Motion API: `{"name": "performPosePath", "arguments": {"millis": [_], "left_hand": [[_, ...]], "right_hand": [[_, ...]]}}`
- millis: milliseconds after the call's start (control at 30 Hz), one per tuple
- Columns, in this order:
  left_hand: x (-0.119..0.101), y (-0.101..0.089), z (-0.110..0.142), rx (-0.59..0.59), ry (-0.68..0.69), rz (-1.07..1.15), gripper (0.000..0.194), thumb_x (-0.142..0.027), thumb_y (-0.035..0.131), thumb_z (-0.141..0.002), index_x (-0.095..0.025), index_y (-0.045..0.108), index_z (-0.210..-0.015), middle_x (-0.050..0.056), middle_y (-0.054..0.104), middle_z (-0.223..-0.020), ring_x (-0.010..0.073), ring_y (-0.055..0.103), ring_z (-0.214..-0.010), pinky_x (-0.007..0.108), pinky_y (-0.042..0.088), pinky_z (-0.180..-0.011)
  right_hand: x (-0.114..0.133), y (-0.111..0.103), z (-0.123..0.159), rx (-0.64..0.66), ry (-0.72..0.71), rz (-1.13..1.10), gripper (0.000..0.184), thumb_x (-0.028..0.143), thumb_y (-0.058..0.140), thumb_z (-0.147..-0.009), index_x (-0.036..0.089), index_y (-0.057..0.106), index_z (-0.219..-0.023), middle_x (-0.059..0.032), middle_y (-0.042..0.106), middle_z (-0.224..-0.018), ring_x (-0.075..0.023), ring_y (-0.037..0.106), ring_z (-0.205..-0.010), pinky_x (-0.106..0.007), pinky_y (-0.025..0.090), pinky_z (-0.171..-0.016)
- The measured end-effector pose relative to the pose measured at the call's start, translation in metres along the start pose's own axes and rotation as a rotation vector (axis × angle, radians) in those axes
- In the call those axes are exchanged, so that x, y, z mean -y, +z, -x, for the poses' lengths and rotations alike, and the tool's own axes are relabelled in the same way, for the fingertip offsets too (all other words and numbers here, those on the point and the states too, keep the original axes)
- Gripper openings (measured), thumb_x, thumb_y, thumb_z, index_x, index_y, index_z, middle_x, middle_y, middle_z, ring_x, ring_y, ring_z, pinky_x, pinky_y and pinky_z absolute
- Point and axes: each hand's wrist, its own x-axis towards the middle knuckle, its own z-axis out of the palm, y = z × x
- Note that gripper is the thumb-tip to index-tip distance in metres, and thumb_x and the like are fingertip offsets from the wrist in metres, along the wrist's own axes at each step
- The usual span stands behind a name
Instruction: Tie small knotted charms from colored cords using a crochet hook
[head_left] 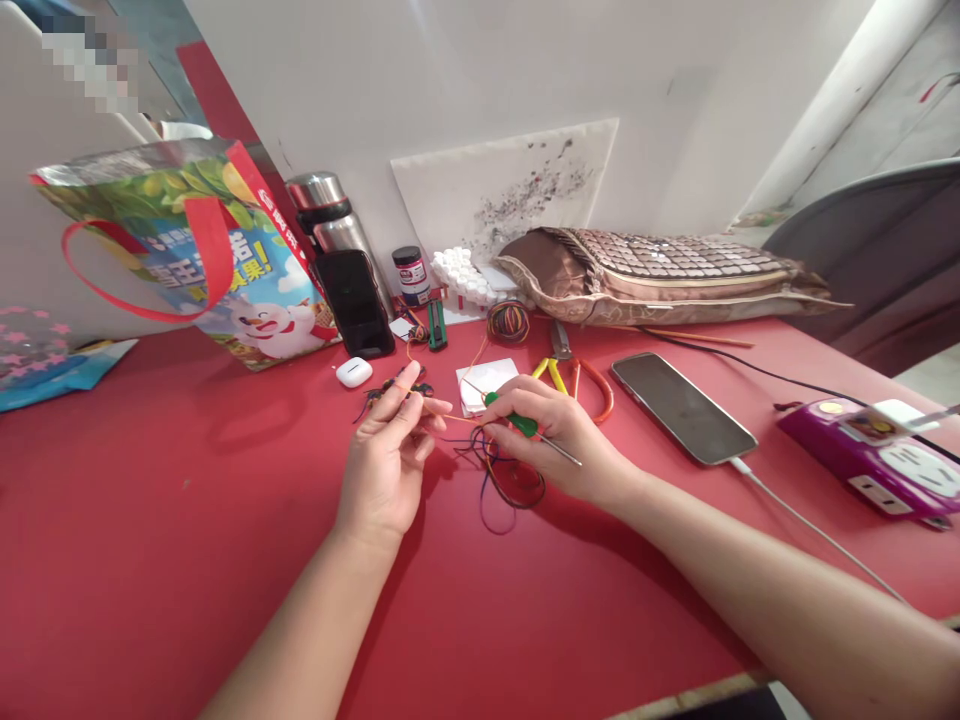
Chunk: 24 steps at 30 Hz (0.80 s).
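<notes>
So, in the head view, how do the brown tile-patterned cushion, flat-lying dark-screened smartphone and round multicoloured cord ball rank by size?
1. Brown tile-patterned cushion
2. Flat-lying smartphone
3. Multicoloured cord ball

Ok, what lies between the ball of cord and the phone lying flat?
The head view shows pliers on the red table, between the ball of cord and that phone.

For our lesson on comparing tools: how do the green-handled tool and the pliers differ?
The green-handled tool is held in the right hand, while the pliers rest on the red table. The tool has one green handle; the pliers have a yellow and an orange-red one. The tool shows a thin rod, while the pliers have a broader grey head. Both have coloured handles.
</notes>
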Motion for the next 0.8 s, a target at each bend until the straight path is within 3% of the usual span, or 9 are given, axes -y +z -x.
{"name": "performPosePath", "arguments": {"millis": [133,233,433,667,800], "left_hand": [[-0.004,-0.001,-0.002,-0.022,-0.036,0.067,0.036,-0.009,0.086,-0.071,-0.023,0.088,-0.105,0.006,0.077,-0.068,0.0088,0.062,-0.054,0.012,0.037,-0.043],[-0.006,0.0,0.0,0.035,-0.076,0.097,0.034,-0.008,0.082,-0.073,-0.023,0.089,-0.103,0.004,0.073,-0.062,0.007,0.055,-0.046,0.012,0.037,-0.042],[-0.007,-0.001,-0.001,0.137,-0.123,0.182,0.031,-0.003,0.078,-0.075,-0.018,0.089,-0.1,0.002,0.066,-0.057,0.0072,0.054,-0.045,0.013,0.044,-0.045],[-0.01,-0.004,-0.007,0.072,-0.143,0.274,0.035,0.002,0.059,-0.087,-0.014,0.087,-0.099,0.001,0.064,-0.057,0.0064,0.051,-0.044,0.014,0.045,-0.046],[-0.012,-0.007,-0.009,0.022,-0.145,0.315,0.034,0.003,0.057,-0.089,-0.013,0.086,-0.099,0.0,0.06,-0.056,0.0059,0.049,-0.043,0.014,0.043,-0.045]], "right_hand": [[-0.001,0.0,-0.001,0.005,0.017,0.005,0.009,0.02,0.065,-0.101,0.018,0.074,-0.101,-0.0061,0.069,-0.098,-0.0174,0.066,-0.09,-0.033,0.05,-0.082],[-0.002,0.0,-0.003,-0.037,0.076,-0.013,0.011,0.019,0.064,-0.098,0.019,0.074,-0.096,-0.0058,0.072,-0.094,-0.0183,0.066,-0.087,-0.034,0.048,-0.08],[0.001,0.002,-0.007,-0.169,0.35,-0.297,0.008,0.028,0.069,-0.086,0.02,0.071,-0.087,-0.001,0.069,-0.076,-0.0161,0.061,-0.07,-0.033,0.046,-0.068],[0.007,-0.001,-0.013,-0.336,0.439,-0.622,0.014,0.025,0.083,-0.074,0.02,0.074,-0.083,0.0018,0.068,-0.073,-0.0102,0.056,-0.064,-0.027,0.045,-0.062],[0.008,-0.005,-0.015,-0.435,0.471,-0.727,0.02,0.025,0.087,-0.07,0.02,0.074,-0.084,0.0028,0.067,-0.069,-0.0105,0.057,-0.063,-0.026,0.045,-0.06]]}}
